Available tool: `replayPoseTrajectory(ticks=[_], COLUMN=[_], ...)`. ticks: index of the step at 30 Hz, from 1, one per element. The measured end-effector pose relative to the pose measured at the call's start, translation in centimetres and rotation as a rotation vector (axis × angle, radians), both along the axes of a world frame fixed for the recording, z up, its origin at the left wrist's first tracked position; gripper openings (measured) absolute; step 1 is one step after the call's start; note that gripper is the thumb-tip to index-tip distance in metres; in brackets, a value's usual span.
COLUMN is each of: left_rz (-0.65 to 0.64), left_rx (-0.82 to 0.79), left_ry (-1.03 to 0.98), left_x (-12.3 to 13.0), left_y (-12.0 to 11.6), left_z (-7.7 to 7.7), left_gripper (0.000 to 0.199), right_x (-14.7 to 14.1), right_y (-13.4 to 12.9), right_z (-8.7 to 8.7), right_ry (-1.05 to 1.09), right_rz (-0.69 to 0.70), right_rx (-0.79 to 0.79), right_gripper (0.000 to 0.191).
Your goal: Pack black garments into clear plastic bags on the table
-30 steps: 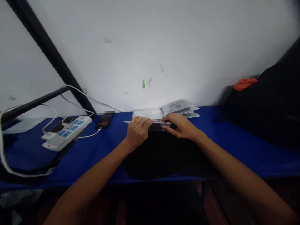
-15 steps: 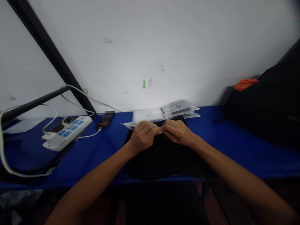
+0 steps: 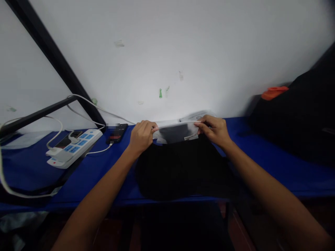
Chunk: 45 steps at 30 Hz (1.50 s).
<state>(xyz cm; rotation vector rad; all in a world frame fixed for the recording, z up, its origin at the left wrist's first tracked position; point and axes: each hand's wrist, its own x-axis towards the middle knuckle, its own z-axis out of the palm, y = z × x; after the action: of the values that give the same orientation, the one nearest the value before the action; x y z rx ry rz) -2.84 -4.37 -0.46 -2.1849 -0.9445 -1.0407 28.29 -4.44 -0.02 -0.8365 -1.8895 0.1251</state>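
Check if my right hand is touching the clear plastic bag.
Touching: the head view shows the right hand pinching the top edge of the clear plastic bag.

Surface notes: glossy translucent plastic bag [image 3: 176,133]; matt black cloth [image 3: 180,172].
Table covering [image 3: 264,162] smooth, blue, faintly glossy; power strip [image 3: 61,157] smooth white plastic; wall [image 3: 209,59] matt white.

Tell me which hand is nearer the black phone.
Left. The left hand is just to the right of the black phone, not touching it; the right hand is farther away, on the far side of the plastic bag.
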Motion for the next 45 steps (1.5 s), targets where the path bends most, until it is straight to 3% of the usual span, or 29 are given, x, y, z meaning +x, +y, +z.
replayPoseTrajectory(ticks=[4, 7, 13, 16, 19, 22, 25, 30, 34, 39, 45], left_rz=[0.012, -0.007, -0.102, -0.149, -0.182, -0.212, -0.237, -0.279, -0.289, -0.356, -0.336], left_rx=[-0.087, -0.137, -0.24, -0.281, -0.299, -0.298, -0.283, -0.244, -0.317, -0.393, -0.141], left_ry=[-0.029, -0.102, -0.195, -0.172, -0.204, -0.235, -0.23, -0.154, -0.163, -0.34, -0.36], left_x=[-1.3, -1.5, 0.5, 1.6, 2.2, 2.4, 2.6, 3.1, 3.4, 3.5, 2.0], left_y=[0.8, 0.6, -1.0, -1.7, -2.2, -2.6, -3.0, -3.6, -4.0, -4.1, -2.6], left_z=[-0.2, -0.2, -1.0, -1.3, -1.3, -1.0, -0.9, -1.3, -1.6, -1.1, -0.6], left_gripper=[0.024, 0.024, 0.017, 0.017, 0.017, 0.015, 0.013, 0.01, 0.011, 0.013, 0.016], right_x=[1.0, 1.2, 0.1, -0.6, -1.1, -1.7, -2.4, -3.3, -3.3, -2.8, -2.1], right_y=[1.4, 1.8, 0.8, -0.2, -1.3, -2.3, -3.0, -3.0, -2.6, -2.8, -2.9], right_z=[-0.8, -1.2, -0.7, 0.0, 0.7, 1.3, 1.4, 0.7, 0.4, 0.8, 0.6], right_ry=[0.162, 0.149, -0.265, -0.487, -0.469, -0.434, -0.553, -0.773, -0.894, -0.725, -0.404], right_rz=[0.008, 0.042, 0.052, 0.0, -0.011, 0.095, 0.132, 0.031, -0.025, -0.019, 0.059], right_rx=[-0.135, -0.187, -0.195, -0.095, 0.095, 0.188, 0.163, 0.063, 0.031, 0.194, 0.425], right_gripper=[0.021, 0.023, 0.033, 0.026, 0.022, 0.018, 0.023, 0.045, 0.032, 0.034, 0.048])
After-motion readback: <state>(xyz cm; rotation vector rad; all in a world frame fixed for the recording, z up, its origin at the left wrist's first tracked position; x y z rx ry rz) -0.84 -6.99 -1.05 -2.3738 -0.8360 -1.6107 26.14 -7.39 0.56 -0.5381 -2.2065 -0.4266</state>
